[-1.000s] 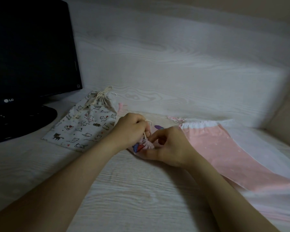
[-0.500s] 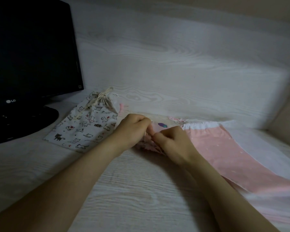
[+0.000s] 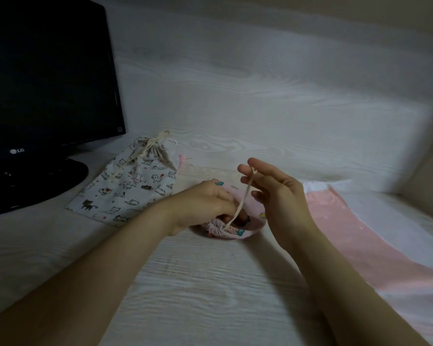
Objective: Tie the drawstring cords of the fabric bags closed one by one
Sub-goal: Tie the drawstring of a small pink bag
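A small pink printed bag (image 3: 254,222) lies on the desk with its gathered mouth toward me. My left hand (image 3: 205,206) pinches the gathered mouth and presses it down. My right hand (image 3: 278,193) is raised above the bag, and the beige drawstring cord (image 3: 243,198) runs taut from the bag's mouth up to its fingers, where it is pinched. A white cat-print bag (image 3: 133,186) lies to the left, its cord tied in a bow at the top.
A black monitor (image 3: 43,78) on a round stand fills the left. Pink and white fabric (image 3: 360,228) lies spread at the right. The white wood-grain desk (image 3: 210,295) meets a wood-grain back panel behind the bags.
My right hand has lifted up and away from the bag, drawing the cord out taut. My left hand stays low on the bag's mouth.
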A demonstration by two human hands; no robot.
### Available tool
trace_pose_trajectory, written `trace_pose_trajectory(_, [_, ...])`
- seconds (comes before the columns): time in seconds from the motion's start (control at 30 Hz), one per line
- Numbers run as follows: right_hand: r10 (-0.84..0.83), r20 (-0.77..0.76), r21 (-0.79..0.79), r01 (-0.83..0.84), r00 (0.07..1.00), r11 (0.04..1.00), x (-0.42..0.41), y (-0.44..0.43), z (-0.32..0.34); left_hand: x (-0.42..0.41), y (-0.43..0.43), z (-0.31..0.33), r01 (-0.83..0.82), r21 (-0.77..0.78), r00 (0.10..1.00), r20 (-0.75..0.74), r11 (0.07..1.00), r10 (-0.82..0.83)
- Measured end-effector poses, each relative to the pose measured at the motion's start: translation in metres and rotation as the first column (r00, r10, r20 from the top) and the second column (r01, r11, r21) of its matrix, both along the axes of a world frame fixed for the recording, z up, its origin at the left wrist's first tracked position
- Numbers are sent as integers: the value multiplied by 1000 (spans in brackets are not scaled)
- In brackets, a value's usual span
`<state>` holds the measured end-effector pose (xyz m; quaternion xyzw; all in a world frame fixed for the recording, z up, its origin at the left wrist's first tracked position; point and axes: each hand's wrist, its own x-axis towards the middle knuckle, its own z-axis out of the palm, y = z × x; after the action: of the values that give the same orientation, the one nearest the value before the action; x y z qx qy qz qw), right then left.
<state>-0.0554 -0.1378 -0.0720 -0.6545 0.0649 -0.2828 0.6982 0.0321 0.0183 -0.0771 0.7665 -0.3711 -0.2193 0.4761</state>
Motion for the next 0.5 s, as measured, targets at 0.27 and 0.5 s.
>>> trace_pose_trajectory(0.27, [62, -159, -183, -91, 985, 979, 4, 3, -14, 0, 1, 2, 7, -74, 998, -69, 997, -12])
trace_pose_trajectory(0.5, [-3, -53, -483, -23, 999, 875, 1, 4, -12, 0, 0, 5, -55, -97, 987, -156, 994, 39])
